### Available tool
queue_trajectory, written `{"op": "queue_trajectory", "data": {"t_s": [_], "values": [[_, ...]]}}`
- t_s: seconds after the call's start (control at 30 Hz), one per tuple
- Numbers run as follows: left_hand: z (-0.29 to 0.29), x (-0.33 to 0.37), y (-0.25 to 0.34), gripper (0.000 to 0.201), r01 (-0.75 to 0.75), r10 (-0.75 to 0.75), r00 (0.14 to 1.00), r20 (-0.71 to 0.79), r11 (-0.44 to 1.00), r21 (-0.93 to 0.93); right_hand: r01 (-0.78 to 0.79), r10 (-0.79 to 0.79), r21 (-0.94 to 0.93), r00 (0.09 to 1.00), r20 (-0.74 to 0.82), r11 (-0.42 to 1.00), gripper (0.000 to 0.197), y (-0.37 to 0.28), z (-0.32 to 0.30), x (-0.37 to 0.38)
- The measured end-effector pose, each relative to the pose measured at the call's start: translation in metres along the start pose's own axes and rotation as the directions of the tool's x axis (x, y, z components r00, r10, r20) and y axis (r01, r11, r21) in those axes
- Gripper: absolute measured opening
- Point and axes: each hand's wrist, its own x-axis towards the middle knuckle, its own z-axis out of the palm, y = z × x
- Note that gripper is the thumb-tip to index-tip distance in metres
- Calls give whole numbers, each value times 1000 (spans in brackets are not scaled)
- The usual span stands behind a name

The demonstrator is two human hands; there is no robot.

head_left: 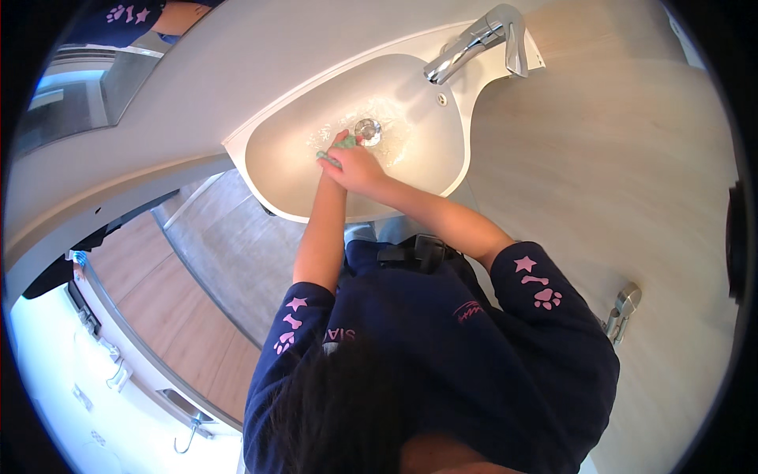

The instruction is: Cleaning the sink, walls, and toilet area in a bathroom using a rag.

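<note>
In a white washbasin (276,150), below a chrome mixer faucet (468,52), a person's right hand (358,168) folds over the left hand (342,135), whose own grip is hidden, clasping a crumpled green cloth (347,143) near the drain (368,131). Rinsing appears under way, unfinished.

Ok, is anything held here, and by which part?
A crumpled green cloth-like thing, bunched between both hands; which part of it is gripped can't be told.
</note>
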Motion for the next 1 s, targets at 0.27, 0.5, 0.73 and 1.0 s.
{"op": "queue_trajectory", "data": {"t_s": [0.27, 0.5, 0.73, 1.0], "values": [[66, 4, 6, 46, -46, -76, 827, -557, 978, -201, -229, 67, -373, 914, -401, 899, 26, 91, -50, 31], [20, -5, 11, 23, 194, -69, 825, -561, 967, 167, -449, 328, -228, 845, -421, 864, 31, 75, -7, 30], [54, -14, 14, 34, 255, -232, 821, -522, 967, -29, 9, 39, 263, 984, -175, 965, 35, -3, -6, -1], [39, 5, -16, 40, 107, -101, 960, -261, 994, 7, -66, 64, -346, 998, -17, 936, 43, 61, -25, 21]]}}
